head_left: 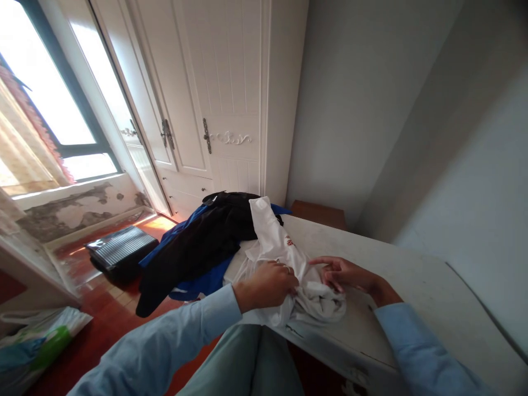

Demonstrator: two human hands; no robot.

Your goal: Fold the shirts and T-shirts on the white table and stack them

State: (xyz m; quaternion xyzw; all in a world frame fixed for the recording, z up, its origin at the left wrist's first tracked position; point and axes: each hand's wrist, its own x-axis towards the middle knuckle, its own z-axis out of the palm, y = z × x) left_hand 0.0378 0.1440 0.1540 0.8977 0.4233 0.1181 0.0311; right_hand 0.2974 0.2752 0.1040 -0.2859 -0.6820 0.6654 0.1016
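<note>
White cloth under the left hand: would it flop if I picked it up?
Probably floppy: the white cloth lies in soft creases. It may be light, since the fabric looks thin. The bunched part by the right hand could come loose.

The white garment (pixel 270 239) bears a red print (pixel 289 241); the piled clothes (pixel 198 242) are black and blue.
</note>
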